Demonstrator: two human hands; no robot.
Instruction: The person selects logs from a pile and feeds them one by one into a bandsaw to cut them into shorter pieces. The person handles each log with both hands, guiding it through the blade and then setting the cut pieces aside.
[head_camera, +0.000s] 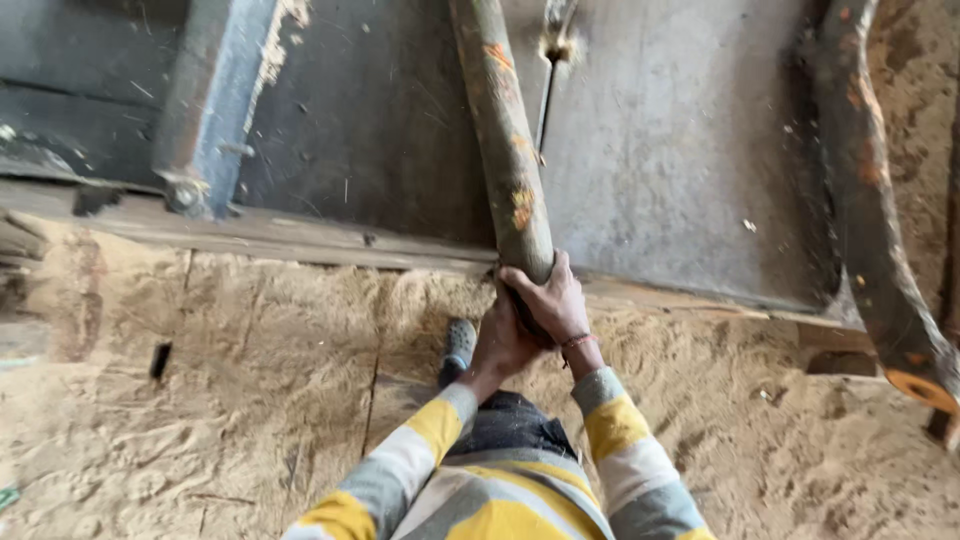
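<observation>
Rusty metal pole (505, 140) is gripped at its lower end by both right hand (550, 300) and left hand (503, 345).

free: sawdust floor (200, 420) left | blocked: metal bed (680, 150) ahead, curved beam (870, 200) right

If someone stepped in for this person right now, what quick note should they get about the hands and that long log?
Left hand: grip closed on the near end of the log, from below.
Right hand: grip closed over the same end, from above.
Log: round, weathered, runs from the hands away across the grey metal bed.
Underfoot: sawdust-covered floor, one shoe beside the hands.
Done: log end is held. How far it should travel cannot be told.
</observation>
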